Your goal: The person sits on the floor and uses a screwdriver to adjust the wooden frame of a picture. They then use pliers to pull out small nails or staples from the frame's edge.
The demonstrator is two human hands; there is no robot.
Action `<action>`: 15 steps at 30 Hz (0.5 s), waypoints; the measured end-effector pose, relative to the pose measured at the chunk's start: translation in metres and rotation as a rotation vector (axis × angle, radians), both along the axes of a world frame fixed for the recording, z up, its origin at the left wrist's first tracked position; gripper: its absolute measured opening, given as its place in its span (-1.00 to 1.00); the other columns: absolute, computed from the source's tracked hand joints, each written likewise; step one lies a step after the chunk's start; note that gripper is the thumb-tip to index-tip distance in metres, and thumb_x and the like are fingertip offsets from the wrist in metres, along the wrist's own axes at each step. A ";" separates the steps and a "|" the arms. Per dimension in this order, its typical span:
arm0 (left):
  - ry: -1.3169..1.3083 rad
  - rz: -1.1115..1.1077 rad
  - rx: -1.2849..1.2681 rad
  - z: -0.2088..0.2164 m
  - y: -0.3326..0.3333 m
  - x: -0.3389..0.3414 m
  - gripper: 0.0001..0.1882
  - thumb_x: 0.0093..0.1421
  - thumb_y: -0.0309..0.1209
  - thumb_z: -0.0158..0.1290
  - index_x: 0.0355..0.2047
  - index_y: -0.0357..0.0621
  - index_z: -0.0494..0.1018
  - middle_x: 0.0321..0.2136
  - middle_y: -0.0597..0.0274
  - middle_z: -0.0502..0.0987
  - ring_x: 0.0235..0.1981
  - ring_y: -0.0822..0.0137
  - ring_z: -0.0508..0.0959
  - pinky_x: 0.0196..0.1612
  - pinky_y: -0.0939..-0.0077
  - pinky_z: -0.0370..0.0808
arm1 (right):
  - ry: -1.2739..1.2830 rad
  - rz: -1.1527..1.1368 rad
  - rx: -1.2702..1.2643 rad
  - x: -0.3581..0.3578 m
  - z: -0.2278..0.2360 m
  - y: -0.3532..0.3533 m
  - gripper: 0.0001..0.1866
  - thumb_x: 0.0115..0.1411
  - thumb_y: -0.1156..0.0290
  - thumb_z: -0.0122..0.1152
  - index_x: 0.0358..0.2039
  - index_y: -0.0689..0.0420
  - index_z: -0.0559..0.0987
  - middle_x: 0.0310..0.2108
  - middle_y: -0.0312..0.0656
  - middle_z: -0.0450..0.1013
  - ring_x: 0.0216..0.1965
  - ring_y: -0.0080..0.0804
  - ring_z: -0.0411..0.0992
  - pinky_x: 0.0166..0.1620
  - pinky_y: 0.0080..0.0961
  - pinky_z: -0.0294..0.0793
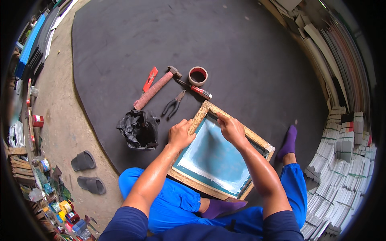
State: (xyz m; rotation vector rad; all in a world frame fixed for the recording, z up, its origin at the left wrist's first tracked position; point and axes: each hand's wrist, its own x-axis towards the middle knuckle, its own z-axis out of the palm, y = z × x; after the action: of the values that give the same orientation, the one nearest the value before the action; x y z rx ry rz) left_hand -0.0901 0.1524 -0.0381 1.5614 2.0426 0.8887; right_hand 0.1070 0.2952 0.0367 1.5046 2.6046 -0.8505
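Observation:
A wooden screen-printing frame (258, 143) rests tilted across my lap, its blue-green mesh (213, 150) marked by a pale whitish area. My left hand (181, 134) is closed round the frame's left rail near the far corner. Just inside the far rail, my right hand (232, 129) has its fingers curled and pressed together at the mesh edge; whatever they pinch, if anything, is hidden. Beyond the frame lie pliers (174, 105), a hammer (157, 86) with a wrapped handle, a red-handled cutter (150, 79), a screwdriver (200, 91) and a tape roll (198, 76).
An open black plastic bag (138, 130) stands left of my left hand. Dark sheeting (249, 52) covers the floor. Two slippers (83, 160) sit on concrete at left, near cans and bottles (66, 209). Bundled paper stacks (333, 180) line the right side.

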 end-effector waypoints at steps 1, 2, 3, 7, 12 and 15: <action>-0.004 -0.001 0.002 0.000 -0.001 0.001 -0.37 -0.04 -0.29 0.32 0.08 -0.24 0.56 -0.26 0.06 0.54 -0.27 -0.04 0.64 -0.20 0.13 0.59 | -0.005 0.002 -0.009 0.000 0.001 0.002 -0.61 0.41 0.19 0.10 0.20 -0.12 0.59 -0.28 0.11 0.64 -0.22 0.14 0.61 -0.14 0.01 0.57; 0.002 0.004 -0.009 -0.001 -0.001 0.000 -0.37 -0.03 -0.28 0.33 0.08 -0.23 0.56 -0.25 0.06 0.54 -0.26 -0.04 0.64 -0.20 0.12 0.60 | -0.011 0.004 -0.017 0.001 0.004 0.003 -0.61 0.41 0.19 0.11 0.20 -0.12 0.60 -0.28 0.11 0.64 -0.21 0.13 0.61 -0.13 0.01 0.57; 0.008 0.005 -0.021 -0.001 0.000 0.000 -0.37 -0.03 -0.28 0.33 0.08 -0.23 0.56 -0.25 0.07 0.54 -0.26 -0.04 0.64 -0.19 0.12 0.60 | -0.017 0.000 -0.027 0.001 0.007 0.003 -0.61 0.41 0.19 0.11 0.20 -0.12 0.60 -0.27 0.12 0.64 -0.20 0.13 0.61 -0.13 0.01 0.57; 0.003 0.003 -0.033 -0.001 -0.001 0.000 -0.37 -0.02 -0.27 0.34 0.09 -0.23 0.56 -0.24 0.07 0.54 -0.24 -0.04 0.64 -0.18 0.11 0.60 | -0.035 0.003 -0.041 -0.006 0.012 0.003 -0.62 0.40 0.19 0.11 0.19 -0.12 0.61 -0.26 0.11 0.64 -0.21 0.13 0.61 -0.12 0.01 0.58; 0.007 0.005 -0.024 -0.001 0.000 0.001 -0.37 -0.02 -0.27 0.34 0.09 -0.24 0.56 -0.25 0.08 0.54 -0.25 -0.04 0.64 -0.19 0.11 0.59 | -0.065 0.017 -0.039 -0.010 0.021 0.003 -0.62 0.40 0.21 0.09 0.19 -0.12 0.60 -0.26 0.12 0.64 -0.21 0.15 0.61 -0.12 0.03 0.58; 0.011 0.002 -0.025 0.001 0.000 0.000 -0.37 -0.02 -0.27 0.34 0.09 -0.24 0.56 -0.25 0.08 0.54 -0.25 -0.04 0.64 -0.19 0.11 0.59 | -0.131 0.040 -0.038 -0.016 0.027 0.004 -0.61 0.40 0.24 0.08 0.21 -0.12 0.58 -0.25 0.13 0.64 -0.19 0.13 0.62 -0.11 0.03 0.58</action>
State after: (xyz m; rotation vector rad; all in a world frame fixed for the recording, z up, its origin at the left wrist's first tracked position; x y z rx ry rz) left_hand -0.0902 0.1521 -0.0371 1.5542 2.0557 0.8542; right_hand 0.0907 0.2995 0.0639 1.4420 2.5024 -0.7653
